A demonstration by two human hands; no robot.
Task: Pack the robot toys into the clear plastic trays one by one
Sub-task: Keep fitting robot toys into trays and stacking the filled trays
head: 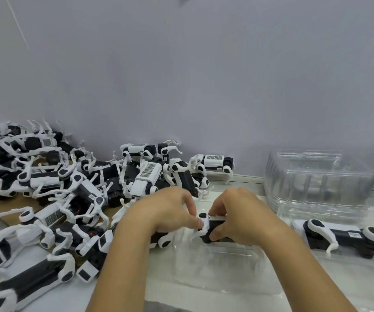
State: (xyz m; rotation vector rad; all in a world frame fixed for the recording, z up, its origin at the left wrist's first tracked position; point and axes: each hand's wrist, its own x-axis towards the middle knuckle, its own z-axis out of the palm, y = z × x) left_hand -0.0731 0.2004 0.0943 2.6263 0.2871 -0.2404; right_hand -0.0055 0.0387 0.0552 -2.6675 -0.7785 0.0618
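A black-and-white robot dog toy (211, 229) is held by both hands just above the far end of a clear plastic tray (222, 271) in front of me. My left hand (168, 210) pinches the toy's white leg at its left end. My right hand (238, 212) grips the toy's black body, thumb underneath. To the right, another robot toy (343, 239) lies on its side in a second clear tray (298, 228). Most of the held toy is hidden by my hands.
A big heap of several loose robot toys (57, 194) covers the table's left half up to the wall. A stack of empty clear trays (316, 176) stands at the back right. A grey wall closes the far side.
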